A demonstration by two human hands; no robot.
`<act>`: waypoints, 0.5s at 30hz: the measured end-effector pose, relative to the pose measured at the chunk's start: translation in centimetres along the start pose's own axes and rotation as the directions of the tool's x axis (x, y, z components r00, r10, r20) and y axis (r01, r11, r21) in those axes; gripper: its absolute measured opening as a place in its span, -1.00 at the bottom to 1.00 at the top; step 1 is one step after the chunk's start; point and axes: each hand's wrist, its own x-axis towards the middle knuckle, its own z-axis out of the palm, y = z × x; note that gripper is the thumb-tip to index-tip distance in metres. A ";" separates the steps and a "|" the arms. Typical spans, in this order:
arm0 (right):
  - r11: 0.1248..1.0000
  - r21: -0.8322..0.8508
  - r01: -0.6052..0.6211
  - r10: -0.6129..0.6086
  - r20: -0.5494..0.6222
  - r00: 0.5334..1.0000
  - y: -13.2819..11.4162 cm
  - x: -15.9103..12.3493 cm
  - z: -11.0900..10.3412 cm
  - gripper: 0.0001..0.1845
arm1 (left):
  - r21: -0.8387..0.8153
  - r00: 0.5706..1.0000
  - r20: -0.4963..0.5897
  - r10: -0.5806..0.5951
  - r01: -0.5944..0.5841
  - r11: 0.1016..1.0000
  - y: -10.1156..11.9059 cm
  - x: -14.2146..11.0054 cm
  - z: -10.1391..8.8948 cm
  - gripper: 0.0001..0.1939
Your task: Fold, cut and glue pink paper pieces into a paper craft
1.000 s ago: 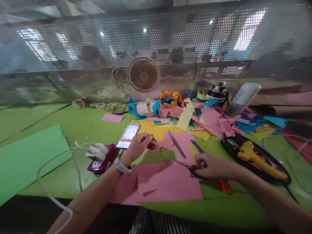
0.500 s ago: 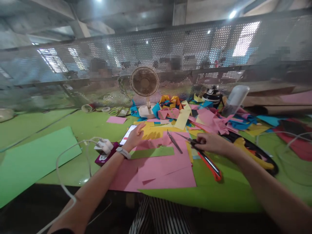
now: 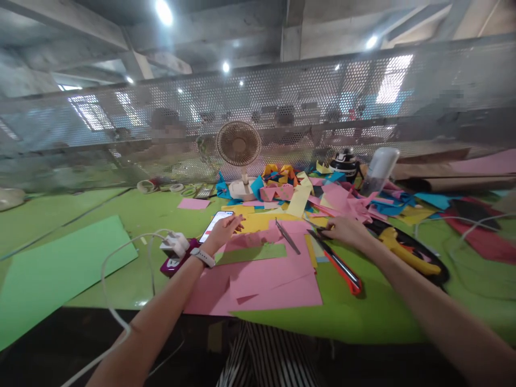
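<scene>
My left hand [image 3: 223, 232], wearing a watch, hovers beside the phone [image 3: 216, 224], fingers apart and nothing held. My right hand [image 3: 345, 232] is closed at the dark handles of a pair of scissors [image 3: 318, 228], whose thin blade points left; the fingers partly hide them. Just below lies an orange utility knife [image 3: 342, 267]. Between the hands, tweezers [image 3: 287, 236] rest on pink paper [image 3: 274, 279]. A green paper strip [image 3: 252, 254] lies across the pink sheets, near a folded pink piece [image 3: 250, 239].
A small fan [image 3: 239, 144] stands behind a heap of coloured paper scraps [image 3: 342, 199]. A black tray [image 3: 444, 274] holds a yellow-handled tool [image 3: 407, 255]. At left are a white charger [image 3: 175, 244] with its cable, and a green sheet [image 3: 68, 274]. A perforated screen [image 3: 161, 156] borders the table.
My right hand and the scissors have shifted slightly up and left, close above the utility knife. My left hand stays by the phone, its fingers lower. The camera view has tilted up a little.
</scene>
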 end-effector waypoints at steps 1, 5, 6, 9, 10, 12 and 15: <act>1.000 0.008 0.005 -0.005 0.007 1.000 0.0 0.1 0.3 -0.67 | 0.012 1.000 0.012 0.004 -0.004 1.000 0.0 -0.3 0.1 -0.52; 0.999 0.049 0.015 -0.016 0.023 1.000 0.1 0.4 0.8 -0.69 | 0.044 0.996 0.080 0.045 -0.049 0.998 -0.2 -1.3 0.4 -0.65; 0.998 0.061 0.019 -0.020 0.024 1.000 0.1 0.4 0.8 -0.68 | 0.040 0.994 0.091 0.057 -0.060 0.997 -0.3 -1.4 0.5 -0.68; 0.995 0.094 0.035 -0.036 0.001 0.999 -0.2 0.3 0.3 -0.65 | 0.011 0.995 0.057 0.084 -0.085 0.996 -0.1 -1.4 0.3 -0.72; 0.994 0.105 0.042 -0.041 -0.013 0.999 -0.4 0.2 0.0 -0.65 | -0.001 0.996 0.029 0.090 -0.090 0.996 0.0 -1.3 0.2 -0.72; 0.991 0.122 0.050 -0.044 -0.048 0.998 -0.6 -0.1 -0.8 -0.65 | -0.030 0.995 -0.021 0.096 -0.096 0.995 0.3 -1.2 -0.2 -0.73; 0.988 0.148 0.048 -0.032 -0.104 0.994 -0.2 -0.9 -2.5 -0.65 | -0.105 0.996 -0.022 0.089 -0.091 0.990 0.4 -1.1 -0.7 -0.73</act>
